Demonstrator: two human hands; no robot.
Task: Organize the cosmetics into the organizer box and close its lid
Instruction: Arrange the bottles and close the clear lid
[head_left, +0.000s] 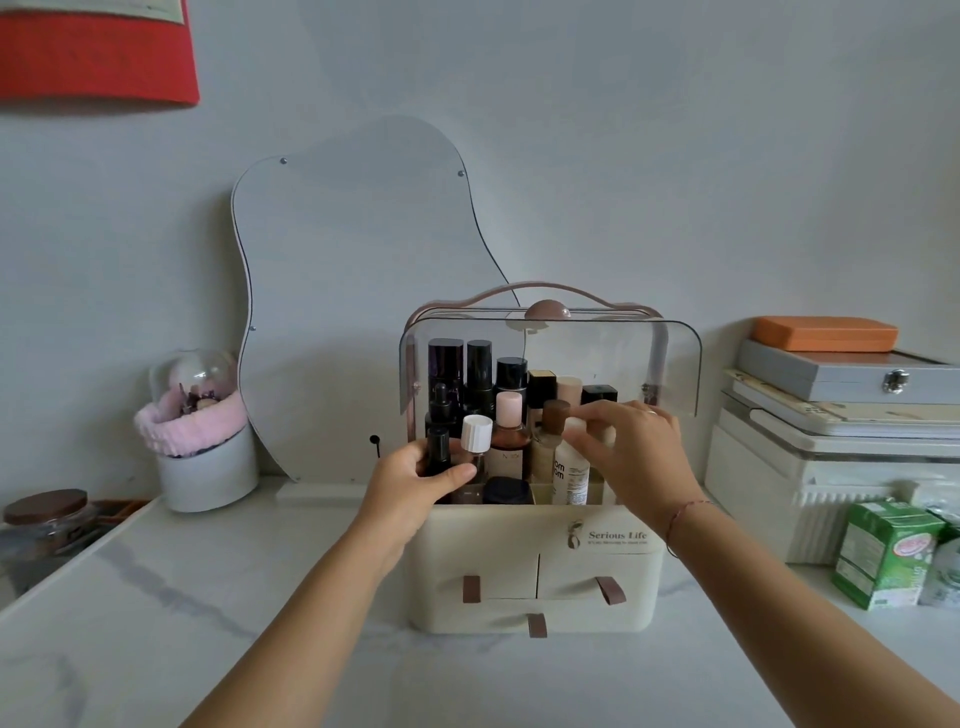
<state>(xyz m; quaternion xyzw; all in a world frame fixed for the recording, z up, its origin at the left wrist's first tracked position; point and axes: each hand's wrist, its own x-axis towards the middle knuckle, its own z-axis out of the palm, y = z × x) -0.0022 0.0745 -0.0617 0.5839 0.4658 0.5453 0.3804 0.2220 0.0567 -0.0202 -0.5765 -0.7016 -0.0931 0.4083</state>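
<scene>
Two hands work inside the organizer box (535, 571), which sits approx. mid-way along the marble counter (208, 597), in front of the mirror (353, 286). The left hand (415, 480) has fingers and thumb wrapped round a dark bottle (438, 454) at the front-left corner of the top compartment. The right hand (639, 447) has its fingertips pinched on the top of a white bottle (570, 475) at front-right; the bottle is upright w/ its base in the compartment. The clear lid (675, 358) is swung up, not closed, and hangs over the back row. The compartment is packed tight: bottles touch or stand just beside one another. Risk 1: either held bottle, if pushed in at an angle, knocks a neighbour, e.g. the white-capped bottle (476, 434) or the brown-capped bottle (555, 415); tall narrow items probably topple in a chain. Risk 2: a grip at the top only gives weak control; the cap may loosen or the bottle may swing. Risk 3: the lid, when lowered, may foul on the tallest caps at the back or on a wrist in the opening; clearance cannot be judged from here. Risk 4: hard pressure on the front row may shove the box back toward the mirror. Rec.: seat each bottle vertical, clear both hands, check cap height, then lower the lid.
</scene>
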